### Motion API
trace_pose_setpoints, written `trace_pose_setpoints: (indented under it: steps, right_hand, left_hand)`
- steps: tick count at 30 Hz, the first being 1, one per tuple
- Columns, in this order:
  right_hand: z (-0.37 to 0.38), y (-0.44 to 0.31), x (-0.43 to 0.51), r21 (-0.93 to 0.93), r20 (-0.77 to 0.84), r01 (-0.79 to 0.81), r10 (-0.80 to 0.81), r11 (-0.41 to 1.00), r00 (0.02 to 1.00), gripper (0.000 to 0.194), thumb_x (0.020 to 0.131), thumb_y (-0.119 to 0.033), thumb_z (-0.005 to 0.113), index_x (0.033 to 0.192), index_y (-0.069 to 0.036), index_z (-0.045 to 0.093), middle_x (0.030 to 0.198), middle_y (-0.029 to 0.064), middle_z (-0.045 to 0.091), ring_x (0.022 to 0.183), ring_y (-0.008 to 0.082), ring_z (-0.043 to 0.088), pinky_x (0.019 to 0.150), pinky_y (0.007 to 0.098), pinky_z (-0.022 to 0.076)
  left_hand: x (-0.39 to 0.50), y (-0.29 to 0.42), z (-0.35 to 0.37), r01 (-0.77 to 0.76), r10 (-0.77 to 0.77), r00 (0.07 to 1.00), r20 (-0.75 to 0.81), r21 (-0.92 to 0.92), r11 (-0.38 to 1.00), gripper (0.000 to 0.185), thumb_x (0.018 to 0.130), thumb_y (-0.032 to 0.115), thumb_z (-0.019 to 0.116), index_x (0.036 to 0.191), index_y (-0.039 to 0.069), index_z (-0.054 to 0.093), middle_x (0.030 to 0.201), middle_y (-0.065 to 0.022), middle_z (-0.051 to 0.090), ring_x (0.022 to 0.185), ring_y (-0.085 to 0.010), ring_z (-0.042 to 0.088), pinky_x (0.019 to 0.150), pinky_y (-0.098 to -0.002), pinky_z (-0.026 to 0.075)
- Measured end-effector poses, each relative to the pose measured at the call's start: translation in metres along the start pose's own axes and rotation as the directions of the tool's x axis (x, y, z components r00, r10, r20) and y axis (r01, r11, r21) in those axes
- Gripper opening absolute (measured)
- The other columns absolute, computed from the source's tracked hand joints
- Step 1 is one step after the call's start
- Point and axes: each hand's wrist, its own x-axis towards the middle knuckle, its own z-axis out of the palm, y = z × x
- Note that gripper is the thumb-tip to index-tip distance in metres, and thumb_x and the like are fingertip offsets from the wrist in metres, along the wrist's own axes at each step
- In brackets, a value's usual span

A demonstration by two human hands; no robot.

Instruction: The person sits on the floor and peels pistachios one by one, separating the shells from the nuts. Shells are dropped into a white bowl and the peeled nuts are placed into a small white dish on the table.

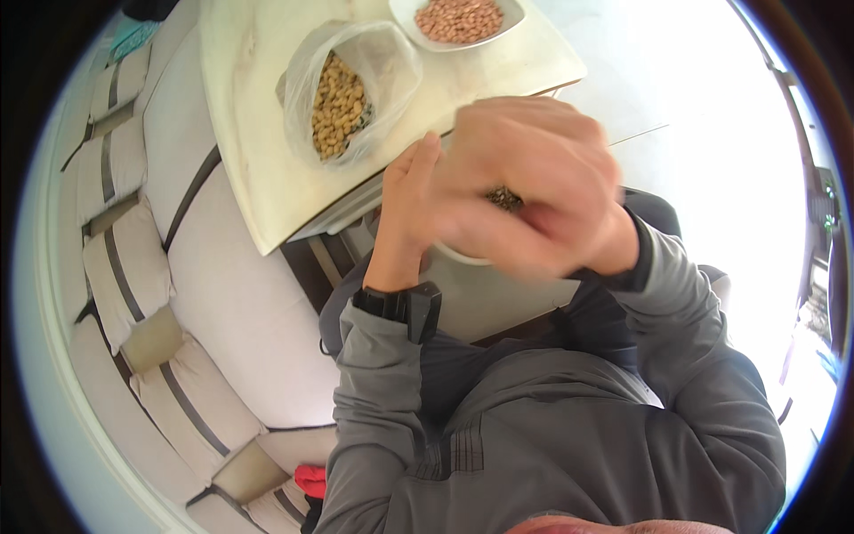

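Note:
My right hand [534, 180] is raised in front of me, blurred, its fingers curled over my left hand's fingertips; whether something lies inside it I cannot tell. My left hand [410, 200] stands beside it with the thumb up, its palm side partly hidden. Beneath both hands is a container with a pale rim [467, 257], mostly covered, and some dark bits [504, 198] show between the fingers. Beyond the hands, an open clear plastic bag [393, 67] of unshelled peanuts [337, 107] rests on the marble-patterned table [267, 180]. Behind it is a white bowl [512, 28] of shelled peanuts [459, 20].
The table's near edge and corner reach close to my left hand. A light sofa [233, 300] with striped cushions [120, 267] runs along the left. Below my hands is a light flat surface [507, 304] by my legs. Pale floor tiles [640, 100] lie to the right.

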Motion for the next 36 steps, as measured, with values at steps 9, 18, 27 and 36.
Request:
trace_pose_setpoints:
  steps: [9, 18, 27, 36]
  right_hand:
    - [0.011, -0.074, 0.009, 0.384, 0.231, 0.081, -0.181, 0.920, 0.956, 0.014, 0.087, -0.012, 0.075, 0.100, -0.008, 0.072, 0.066, 0.0045, 0.060, 0.051, 0.0172, 0.054, 0.045, 0.0308, 0.0381]
    - [0.020, -0.028, -0.026, 0.252, 0.159, 0.050, -0.092, 0.966, 0.983, 0.019, 0.090, -0.012, 0.072, 0.108, -0.008, 0.076, 0.065, 0.0073, 0.061, 0.048, 0.0182, 0.053, 0.045, 0.0313, 0.0378]
    - [0.026, 0.049, -0.058, -0.378, 0.282, -0.478, 0.591, 0.793, 0.756, 0.025, 0.093, -0.023, 0.072, 0.117, -0.016, 0.077, 0.060, 0.0081, 0.061, 0.049, 0.0212, 0.054, 0.053, 0.0339, 0.0430]
    - [0.025, 0.056, -0.062, -0.257, 0.260, -0.651, 0.699, 0.715, 0.666, 0.020, 0.095, -0.024, 0.073, 0.110, -0.011, 0.074, 0.057, -0.0013, 0.045, 0.053, 0.0088, 0.042, 0.052, 0.0298, 0.0348]
  left_hand:
    - [-0.004, 0.003, 0.001, -0.025, 0.025, 1.000, 0.019, 0.024, 0.999, 0.043, 0.109, 0.039, 0.052, 0.079, 0.008, 0.056, 0.062, 0.0016, 0.047, 0.047, -0.0074, 0.037, 0.044, -0.0237, 0.026]
    - [0.002, 0.004, 0.001, 0.086, -0.097, 0.993, -0.063, -0.160, 0.983, 0.076, 0.104, 0.074, 0.030, 0.091, 0.006, 0.061, 0.064, -0.0012, 0.050, 0.048, -0.0094, 0.037, 0.046, -0.0244, 0.028]
    - [0.001, 0.005, -0.004, -0.004, 0.006, 1.000, 0.016, -0.115, 0.993, 0.096, 0.094, 0.087, 0.017, 0.103, 0.002, 0.061, 0.067, 0.0005, 0.048, 0.050, -0.0089, 0.035, 0.047, -0.0241, 0.027]
    - [0.004, 0.003, -0.009, 0.021, -0.011, 0.998, 0.056, -0.175, 0.984, 0.064, 0.110, 0.057, 0.030, 0.119, 0.003, 0.063, 0.070, 0.0025, 0.052, 0.052, -0.0068, 0.039, 0.047, -0.0218, 0.027]
